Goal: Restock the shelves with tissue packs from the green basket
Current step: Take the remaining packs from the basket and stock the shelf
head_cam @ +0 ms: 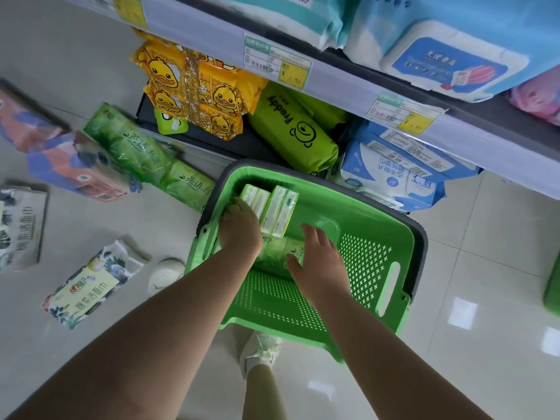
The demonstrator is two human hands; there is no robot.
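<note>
Centre frame, inside the green basket (378,237): left hand (239,228) rests spread on small tissue packs (277,215), grip not closed. Right hand (315,262) lies open against a long wrapped pack (277,253). Judged light, soft, slippery film; grasp across narrow sides.

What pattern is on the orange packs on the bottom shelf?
Yellow cartoon ducks on an orange background, seen clearly in the head view.
</note>
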